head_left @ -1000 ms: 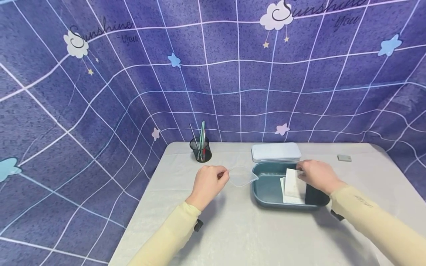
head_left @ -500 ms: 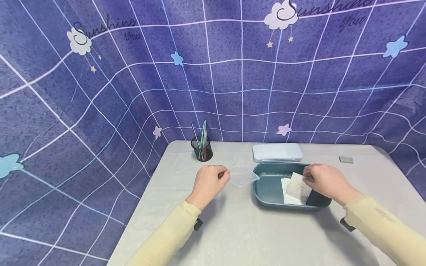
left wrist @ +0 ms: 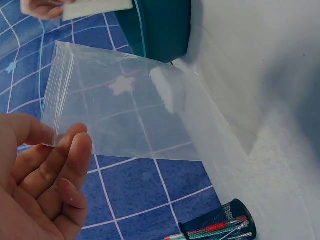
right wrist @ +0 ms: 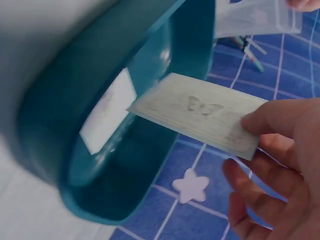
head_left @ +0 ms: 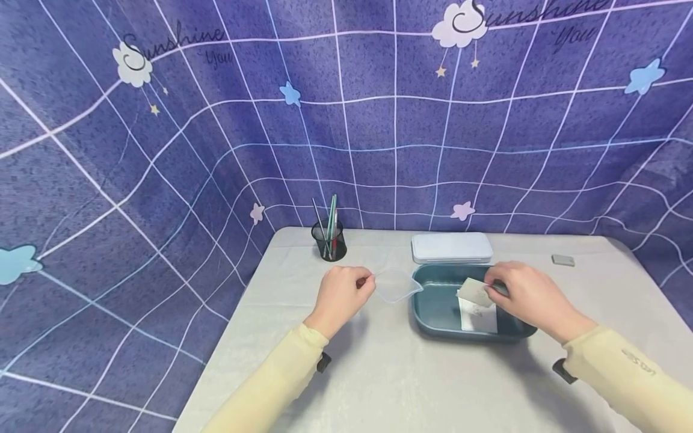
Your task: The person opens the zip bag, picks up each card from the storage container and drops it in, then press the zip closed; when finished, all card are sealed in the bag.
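My left hand pinches a clear zip bag by one corner of its zip edge, between thumb and forefinger. The bag hangs flat just left of the teal bin. Over the bin, my right hand pinches a small off-white card by one end; a butterfly is printed on it. Below that card, a white paper piece lies on the bin floor, its print too blurred to make out. Whether more cards lie under it is hidden.
Behind the bin lies a white flat case. A black mesh pen cup with several pencils stands at the back left. At the back right is a small grey block. A patterned curtain borders the table.
My right hand has lifted the card off the pile in the bin and tilted it leftward. The dark area at the bin's right end no longer shows. My left hand stays nearly still with the bag.
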Tool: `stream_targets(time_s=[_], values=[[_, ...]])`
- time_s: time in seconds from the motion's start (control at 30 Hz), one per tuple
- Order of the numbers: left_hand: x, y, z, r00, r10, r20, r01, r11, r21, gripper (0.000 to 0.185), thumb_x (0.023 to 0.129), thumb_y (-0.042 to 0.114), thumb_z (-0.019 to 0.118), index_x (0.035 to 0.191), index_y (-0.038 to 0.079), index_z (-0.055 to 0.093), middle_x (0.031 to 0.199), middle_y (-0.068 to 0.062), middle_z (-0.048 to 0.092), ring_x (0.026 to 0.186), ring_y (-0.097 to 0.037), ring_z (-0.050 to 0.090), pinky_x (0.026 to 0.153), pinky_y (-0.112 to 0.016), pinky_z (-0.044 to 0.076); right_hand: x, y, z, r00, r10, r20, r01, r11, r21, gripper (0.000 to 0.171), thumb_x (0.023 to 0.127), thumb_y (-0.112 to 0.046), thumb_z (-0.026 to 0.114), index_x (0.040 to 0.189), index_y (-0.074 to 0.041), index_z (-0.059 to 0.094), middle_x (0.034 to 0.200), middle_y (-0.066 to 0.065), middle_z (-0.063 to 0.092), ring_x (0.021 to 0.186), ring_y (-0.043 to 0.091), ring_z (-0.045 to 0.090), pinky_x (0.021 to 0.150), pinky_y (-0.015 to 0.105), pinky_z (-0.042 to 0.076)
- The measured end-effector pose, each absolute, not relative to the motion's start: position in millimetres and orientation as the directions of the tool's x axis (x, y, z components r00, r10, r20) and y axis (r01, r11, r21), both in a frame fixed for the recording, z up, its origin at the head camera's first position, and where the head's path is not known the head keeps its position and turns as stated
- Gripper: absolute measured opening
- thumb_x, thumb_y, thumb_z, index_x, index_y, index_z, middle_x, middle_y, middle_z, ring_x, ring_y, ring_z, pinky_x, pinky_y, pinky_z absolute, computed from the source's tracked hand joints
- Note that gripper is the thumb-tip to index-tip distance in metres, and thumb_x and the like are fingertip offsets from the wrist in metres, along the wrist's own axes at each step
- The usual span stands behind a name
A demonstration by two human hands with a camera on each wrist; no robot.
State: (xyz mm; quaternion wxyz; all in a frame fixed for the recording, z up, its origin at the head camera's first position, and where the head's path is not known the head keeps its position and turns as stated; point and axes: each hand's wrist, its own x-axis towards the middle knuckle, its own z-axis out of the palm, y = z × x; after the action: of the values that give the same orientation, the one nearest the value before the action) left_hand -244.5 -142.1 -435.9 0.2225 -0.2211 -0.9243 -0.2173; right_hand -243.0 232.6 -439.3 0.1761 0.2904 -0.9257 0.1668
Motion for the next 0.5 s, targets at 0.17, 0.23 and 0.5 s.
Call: stream_targets(time_s=[0.17, 0.23, 0.5], values=[[-243.8, -141.8, -434.6, -0.802, 0.311, 0.509, 0.508, 0.804, 0.309, 0.016, 0.091, 0.015, 0.068, 0.083, 0.017, 0.081, 0.066, 0.013, 0.067, 0.058, -0.004, 0.057, 0.06, -0.029, 0.047, -237.3, 216.9, -424.5, -0.679, -0.486, 0.55, -0.661, 0.731, -0.17, 0.015, 0.08, -0.012, 0.081, 0.092, -0.016, 0.072, 0.095, 0.0, 0.072, 0.087, 0.027, 0.069, 0.074, 0.052, 0.056], [-243.5, -141.5, -434.2, -0.8, 0.312, 0.512, 0.511, 0.801, 0.311, 0.016, 0.09, 0.014, 0.067, 0.082, 0.017, 0.081, 0.066, 0.012, 0.067, 0.057, -0.005, 0.057, 0.06, -0.029, 0.047, -235.0, 211.0, -417.5, -0.644, -0.483, 0.593, -0.682, 0.714, -0.159, 0.014, 0.08, -0.012, 0.079, 0.092, -0.016, 0.072, 0.094, -0.001, 0.072, 0.085, 0.024, 0.068, 0.072, 0.049, 0.056], [-244.0, -139.6, -434.0, -0.784, 0.313, 0.536, 0.53, 0.788, 0.314, 0.018, 0.088, 0.011, 0.066, 0.083, 0.016, 0.082, 0.069, 0.01, 0.071, 0.061, -0.007, 0.064, 0.06, -0.03, 0.05, -223.0, 187.1, -386.1, -0.551, -0.468, 0.691, -0.735, 0.664, -0.136, 0.008, 0.084, -0.015, 0.072, 0.092, -0.018, 0.072, 0.089, -0.009, 0.069, 0.08, 0.012, 0.063, 0.069, 0.039, 0.053]])
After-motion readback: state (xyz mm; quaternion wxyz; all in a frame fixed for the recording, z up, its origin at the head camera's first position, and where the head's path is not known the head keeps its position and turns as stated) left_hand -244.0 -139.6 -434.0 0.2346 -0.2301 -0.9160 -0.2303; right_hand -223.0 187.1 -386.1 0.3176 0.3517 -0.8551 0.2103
